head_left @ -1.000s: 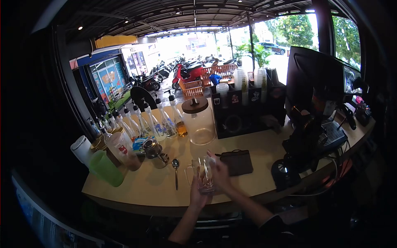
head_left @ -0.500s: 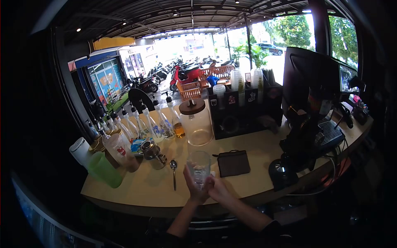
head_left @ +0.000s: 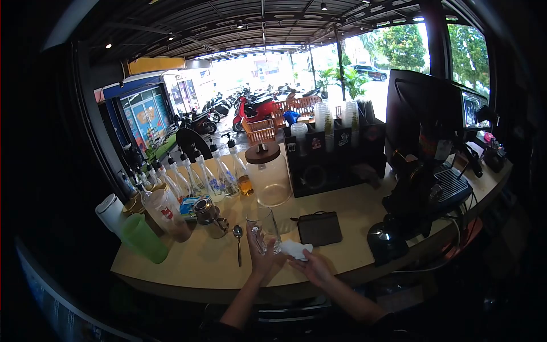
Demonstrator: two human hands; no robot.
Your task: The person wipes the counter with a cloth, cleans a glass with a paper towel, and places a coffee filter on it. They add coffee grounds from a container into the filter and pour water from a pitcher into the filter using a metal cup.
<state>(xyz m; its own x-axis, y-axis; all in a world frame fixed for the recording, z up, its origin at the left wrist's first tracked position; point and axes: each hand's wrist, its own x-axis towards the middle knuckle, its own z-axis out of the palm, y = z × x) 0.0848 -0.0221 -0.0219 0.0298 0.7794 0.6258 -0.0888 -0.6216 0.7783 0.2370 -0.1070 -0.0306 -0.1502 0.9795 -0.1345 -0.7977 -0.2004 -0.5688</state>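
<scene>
A clear drinking glass (head_left: 262,223) stands nearly upright above the counter's front part, with the fingers of my left hand (head_left: 262,261) wrapped around its lower half. Beside it, my right hand (head_left: 313,268) pinches a crumpled white tissue or cloth (head_left: 295,249), close to the glass's right side. A metal spoon (head_left: 238,245) lies on the counter to the left of the glass. Behind my right hand is a dark zipped pouch (head_left: 319,228).
A large jar with a brown lid (head_left: 270,176) stands behind the glass. Several pump bottles (head_left: 232,162) line the counter's back left. Near the left edge are a metal pot (head_left: 208,216) and a green pitcher (head_left: 144,239). A black cup holder (head_left: 336,162) and coffee equipment (head_left: 421,188) occupy the right.
My right hand has moved away to the right from the glass, and the white tissue or cloth now shows plainly in it. The glass has shifted slightly left with my left hand.
</scene>
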